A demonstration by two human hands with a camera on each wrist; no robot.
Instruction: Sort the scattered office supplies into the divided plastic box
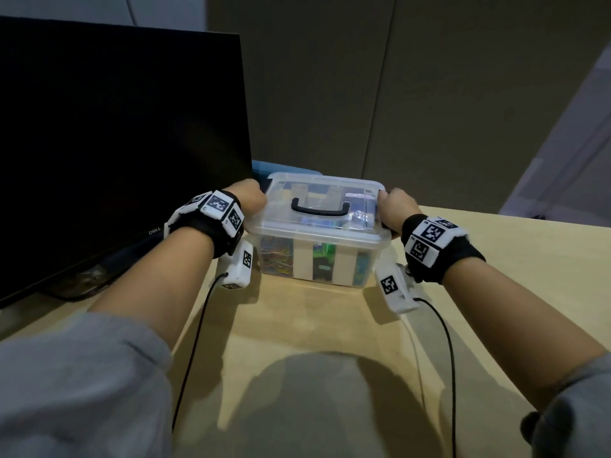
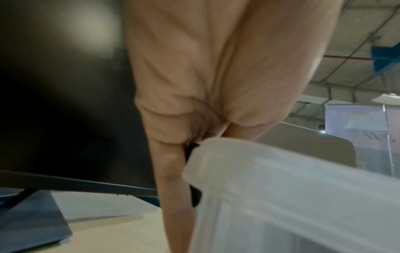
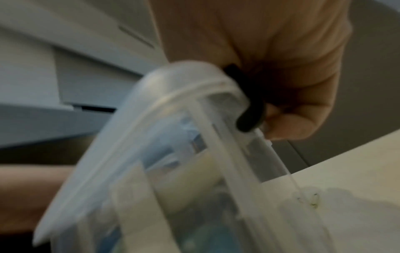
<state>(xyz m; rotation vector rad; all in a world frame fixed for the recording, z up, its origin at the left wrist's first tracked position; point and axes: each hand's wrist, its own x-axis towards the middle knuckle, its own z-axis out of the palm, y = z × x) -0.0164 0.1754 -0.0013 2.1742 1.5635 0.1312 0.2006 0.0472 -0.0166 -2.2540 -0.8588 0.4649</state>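
A clear plastic box (image 1: 363,241) with a lid and a black carry handle (image 1: 320,208) stands on the light wooden desk (image 1: 307,312). Through its front wall I see coloured paper clips (image 1: 276,256) at the left, green items in the middle and blue ones at the right, split by pale dividers. My left hand (image 1: 249,198) grips the box's left end, fingers curled over a black side latch (image 2: 194,195). At the right end my right hand (image 1: 395,206) grips the other black latch (image 3: 251,118). The box (image 2: 292,196) and its lid (image 3: 134,130) fill both wrist views.
A large dark monitor (image 1: 115,143) stands close at the left, its stand (image 2: 32,220) on the desk. A blue object (image 1: 264,168) lies behind the box. The desk's right edge (image 1: 562,226) runs diagonally. Two black cables (image 1: 195,342) trail from my wrists toward me.
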